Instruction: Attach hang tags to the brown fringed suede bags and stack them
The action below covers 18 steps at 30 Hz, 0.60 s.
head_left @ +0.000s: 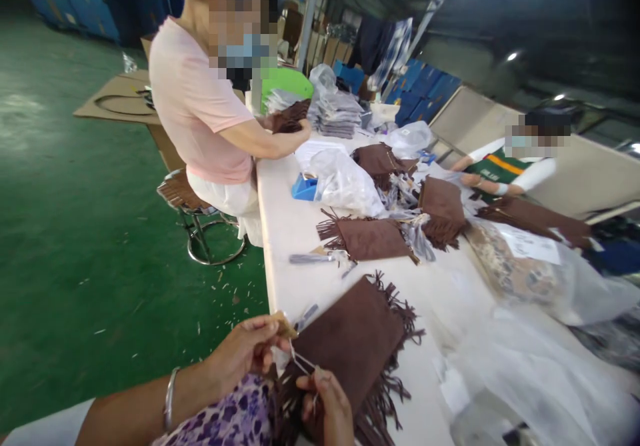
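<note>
My left hand point(250, 346) pinches a small tan hang tag point(284, 325) between thumb and fingers. A thin white string point(303, 361) runs from the tag to my right hand point(327, 399), whose fingertips are pressed together on it. Beneath both hands, a brown suede-like pouch point(350, 339) with fringed ends lies at the near edge of the table. A grey tassel-like strip point(306, 315) rests just beyond the tag, beside the pouch. Part of the pouch's near end is hidden by my right hand.
More fringed brown pouches point(375, 238) and grey strips lie along the white table point(280, 233). Plastic bags point(347, 183) and a wrapped package point(520, 266) stand around them. A person in pink point(200, 99) handles a brown piece; another person point(505, 166) works across the table.
</note>
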### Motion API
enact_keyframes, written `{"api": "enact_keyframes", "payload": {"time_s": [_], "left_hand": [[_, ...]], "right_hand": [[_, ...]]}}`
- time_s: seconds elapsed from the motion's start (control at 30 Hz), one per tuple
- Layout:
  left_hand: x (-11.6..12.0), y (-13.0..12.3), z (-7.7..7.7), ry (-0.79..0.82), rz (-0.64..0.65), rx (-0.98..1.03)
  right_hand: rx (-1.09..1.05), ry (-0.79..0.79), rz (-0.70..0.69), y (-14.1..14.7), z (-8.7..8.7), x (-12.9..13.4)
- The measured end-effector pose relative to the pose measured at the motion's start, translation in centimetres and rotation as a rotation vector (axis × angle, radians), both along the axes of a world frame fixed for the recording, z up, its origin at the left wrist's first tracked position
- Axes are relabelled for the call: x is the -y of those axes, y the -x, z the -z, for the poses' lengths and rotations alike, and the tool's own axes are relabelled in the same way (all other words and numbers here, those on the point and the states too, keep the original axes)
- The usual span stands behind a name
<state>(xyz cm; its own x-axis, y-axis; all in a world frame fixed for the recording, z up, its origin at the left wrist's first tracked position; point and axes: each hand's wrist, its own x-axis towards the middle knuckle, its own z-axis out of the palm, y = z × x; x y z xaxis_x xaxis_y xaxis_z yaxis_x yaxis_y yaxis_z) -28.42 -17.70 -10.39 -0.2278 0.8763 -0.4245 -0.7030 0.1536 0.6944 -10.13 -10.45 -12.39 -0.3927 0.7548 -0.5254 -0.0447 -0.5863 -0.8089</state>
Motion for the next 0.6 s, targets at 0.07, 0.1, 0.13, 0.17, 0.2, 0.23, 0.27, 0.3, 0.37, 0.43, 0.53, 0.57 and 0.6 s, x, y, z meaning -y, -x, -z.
{"api": "enact_keyframes", "payload": {"time_s": [0.07,0.1,0.13,0.17,0.2,0.23,0.27,0.3,0.37,0.43,0.53,0.57,0.6], "left_hand": [[0.5,0.9,0.1,0.021,-0.096,0.143],[0.8,1.6,0.1,0.03,-0.121,0.188],[1.2,2.5,0.1,0.04,-0.136,0.21],[1.6,3.5,0.1,0.058,-0.141,0.205],[2.1,4.7,0.1,0.085,-0.137,0.173],[2.5,5.9,0.2,0.128,-0.132,0.116],[2.8,7.1,0.2,0.185,-0.136,0.038],[3.0,8.2,0.3,0.254,-0.167,-0.059],[2.8,9.6,0.3,0.372,-0.3,-0.309],[1.7,9.7,0.2,0.365,-0.404,-0.6],[-1.1,7.3,-0.7,0.149,-0.219,-0.96],[-2.0,6.1,-1.2,0.066,-0.09,-1.044],[-2.9,4.8,-1.7,-0.012,0.054,-1.117]], "right_hand": [[0.088,-0.066,0.022,0.0,-0.6,0.2],[0.127,-0.091,0.034,-0.1,-0.9,0.3],[0.163,-0.116,0.047,-0.4,-1.2,0.3],[0.205,-0.146,0.06,-0.8,-1.5,0.3],[0.257,-0.184,0.074,-1.4,-1.7,0.1],[0.326,-0.232,0.091,-2.2,-1.8,-0.3],[0.411,-0.289,0.114,-3.1,-1.7,-0.7],[0.509,-0.352,0.143,-4.0,-1.6,-1.3],[0.715,-0.471,0.201,-5.7,-1.1,-2.4],[0.843,-0.538,0.225,-6.5,-0.5,-3.4],[0.856,-0.514,0.233,-6.1,-0.1,-3.8],[0.824,-0.475,0.251,-5.7,-0.2,-3.7],[0.759,-0.42,0.27,-5.3,-0.5,-3.6]]}}
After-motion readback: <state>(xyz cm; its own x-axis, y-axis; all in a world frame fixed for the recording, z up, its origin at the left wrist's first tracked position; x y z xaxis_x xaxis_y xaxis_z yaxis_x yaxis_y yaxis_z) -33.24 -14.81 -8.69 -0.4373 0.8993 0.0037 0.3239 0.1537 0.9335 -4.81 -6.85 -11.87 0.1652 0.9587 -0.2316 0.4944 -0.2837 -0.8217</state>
